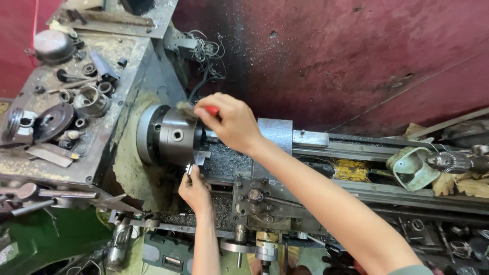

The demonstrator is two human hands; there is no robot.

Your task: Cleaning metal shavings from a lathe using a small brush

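A dark red wall (326, 56) stands close behind the machine, pitted, streaked with black grime and speckled with metal chips, with a tangle of loose wires (206, 53) hanging near its left end. Below it runs an old lathe (356, 188), its bed slides oily and its carriage (260, 201) thick with swarf. The flat top of the headstock (76, 163) at the left serves as a bench, dusty and crowded with rings, discs, a round cap and odd bits of steel.

The right hand (229, 122) is closed around a brush with a red handle (212, 110), its bristles lying on the upper edge of the steel chuck (170, 135). The left hand (194, 188) sits just under the chuck, fingers pinched on a small bright metal piece (189, 168) at the lower jaws; I cannot tell exactly what that piece is. The chuck itself juts from the headstock, grey and clean beside the flaking pale paint behind it.

Far right along the bed, a pale green tailstock (412, 168) carries a drill chuck (448, 162), with crumpled brown paper beside it. A patch of yellow (349, 170) shows between the slides. Down at the floor, left, lies something green (46, 237), and handwheels (237, 247) hang under the carriage.
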